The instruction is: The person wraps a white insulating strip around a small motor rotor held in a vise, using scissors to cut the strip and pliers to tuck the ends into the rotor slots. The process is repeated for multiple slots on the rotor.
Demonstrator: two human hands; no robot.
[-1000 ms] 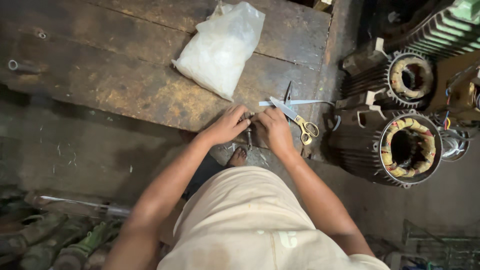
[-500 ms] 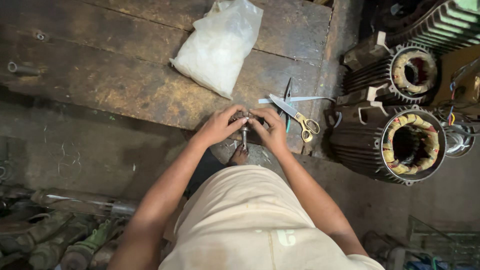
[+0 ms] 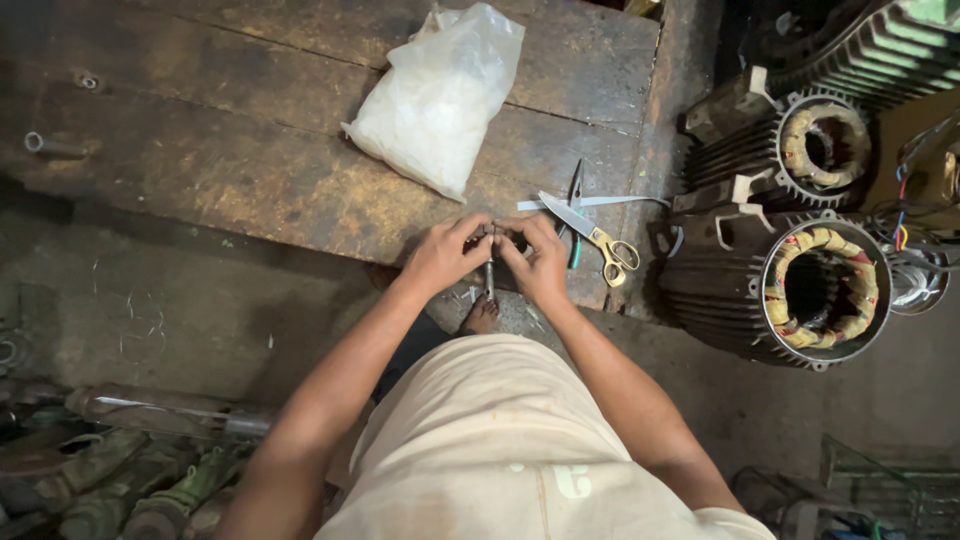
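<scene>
My left hand [image 3: 445,255] and my right hand [image 3: 537,262] meet at the front edge of a worn wooden workbench [image 3: 230,170]. Together they pinch a small slim metal piece [image 3: 489,275] that hangs down between the fingertips; what it is stays unclear. Just right of my right hand lie scissors with yellow handles [image 3: 597,240], a pair of pliers [image 3: 575,215] and a pale strip [image 3: 600,201].
A white plastic bag [image 3: 440,95] lies on the bench behind my hands. Two ribbed motor stators with copper windings [image 3: 800,285] [image 3: 815,140] stand at the right. Greasy parts [image 3: 120,470] lie on the floor at the lower left. My foot [image 3: 482,315] shows below.
Both hands have closed in together on the small metal piece, which now hangs below the fingertips. The view has shifted slightly.
</scene>
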